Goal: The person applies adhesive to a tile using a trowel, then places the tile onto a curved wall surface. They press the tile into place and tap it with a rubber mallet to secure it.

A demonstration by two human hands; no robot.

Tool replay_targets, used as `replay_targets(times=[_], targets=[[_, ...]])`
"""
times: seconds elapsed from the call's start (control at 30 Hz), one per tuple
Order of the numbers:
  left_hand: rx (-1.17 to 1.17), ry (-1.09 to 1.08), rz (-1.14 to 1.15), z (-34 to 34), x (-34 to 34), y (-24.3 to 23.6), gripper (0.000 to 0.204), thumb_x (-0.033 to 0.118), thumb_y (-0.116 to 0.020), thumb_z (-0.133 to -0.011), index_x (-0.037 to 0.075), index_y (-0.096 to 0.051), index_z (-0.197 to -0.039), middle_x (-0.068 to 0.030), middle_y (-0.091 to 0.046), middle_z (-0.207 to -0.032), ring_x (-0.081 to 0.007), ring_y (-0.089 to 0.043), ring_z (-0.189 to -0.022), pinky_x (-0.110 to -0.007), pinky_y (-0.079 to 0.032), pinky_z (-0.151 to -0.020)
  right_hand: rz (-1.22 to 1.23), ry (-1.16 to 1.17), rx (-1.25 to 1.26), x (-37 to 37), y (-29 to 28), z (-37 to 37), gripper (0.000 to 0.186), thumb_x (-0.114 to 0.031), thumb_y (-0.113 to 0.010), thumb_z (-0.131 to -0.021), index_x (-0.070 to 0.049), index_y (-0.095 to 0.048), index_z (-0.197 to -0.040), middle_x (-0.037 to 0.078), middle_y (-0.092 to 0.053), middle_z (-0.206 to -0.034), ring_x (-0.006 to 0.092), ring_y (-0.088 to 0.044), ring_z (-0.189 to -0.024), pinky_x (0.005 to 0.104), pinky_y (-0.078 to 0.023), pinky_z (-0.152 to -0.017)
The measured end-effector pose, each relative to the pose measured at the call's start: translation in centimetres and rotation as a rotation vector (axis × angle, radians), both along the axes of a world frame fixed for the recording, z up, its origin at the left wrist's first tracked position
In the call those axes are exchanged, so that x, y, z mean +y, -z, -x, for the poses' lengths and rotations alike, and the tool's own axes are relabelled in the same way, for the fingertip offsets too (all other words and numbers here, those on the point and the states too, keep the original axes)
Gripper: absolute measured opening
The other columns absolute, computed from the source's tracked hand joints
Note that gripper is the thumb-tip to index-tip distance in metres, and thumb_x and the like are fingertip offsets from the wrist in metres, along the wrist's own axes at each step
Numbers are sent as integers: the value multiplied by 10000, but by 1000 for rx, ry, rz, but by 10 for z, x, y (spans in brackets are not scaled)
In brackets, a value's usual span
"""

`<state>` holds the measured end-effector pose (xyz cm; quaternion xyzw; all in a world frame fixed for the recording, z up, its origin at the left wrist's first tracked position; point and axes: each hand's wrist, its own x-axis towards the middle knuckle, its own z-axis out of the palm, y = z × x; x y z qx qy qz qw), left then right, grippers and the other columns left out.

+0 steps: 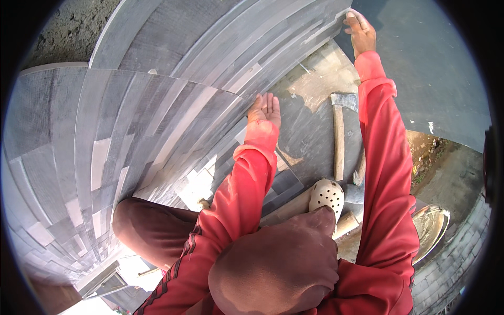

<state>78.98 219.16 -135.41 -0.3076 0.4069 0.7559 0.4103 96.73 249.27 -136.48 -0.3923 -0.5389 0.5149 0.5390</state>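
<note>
My left hand (264, 110) is beside the lower edge of a grey wall tile (210, 47) patterned in wood-like strips. Its palm faces up and its fingers are stretched out; nothing shows in them. Reaching farther up and right, my right hand (362, 34) is at the far end of the tiling, where it meets a dark smooth wall. Its fingers are slightly bent and apart, with the tips at the tile's edge. Whether they press on it I cannot tell. A matching strip-patterned tile (115, 121) covers the wall at left.
Below my hands, a hammer (338, 139) with a wooden handle lies on the grey floor, near a second wooden handle (360, 168). My cream clog (326, 195) is beside them. A round basin (430, 228) stands at right. Rough bare wall (68, 31) shows top left.
</note>
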Motion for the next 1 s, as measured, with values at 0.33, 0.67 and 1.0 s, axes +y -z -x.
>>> replay_targets(times=[0.33, 0.67, 1.0], targets=[[-65, -63, -101, 14, -15, 10, 500, 236, -610, -995, -65, -441, -1357, -168, -515, -1370, -319, -554, -1210, -491, -500, -1008, 41, -22, -126, -6, 10, 17, 517, -448, -702, -916, -40, -663, -1230, 18, -682, -1070, 142, -616, -948, 299, -477, -786], [-197, -113, -424, 4, -28, -6, 682, 315, -546, -1005, 6, -255, -1539, -115, -403, -1526, -329, -429, -1383, -554, -365, -1142, -13, -38, -139, 3, 21, 16, 541, -485, -686, -919, -40, -644, -1224, 38, -668, -1057, 149, -610, -930, 295, -485, -788], [69, 104, -344, 8, -25, 21, 886, 466, -519, -980, -7, -50, -1565, -102, -208, -1627, -321, -383, -1418, -559, -347, -1184, 13, -82, 68, 10, 50, 26, 491, -429, -705, -932, -45, -605, -1221, 9, -627, -948, 114, -568, -809, 299, -493, -747]])
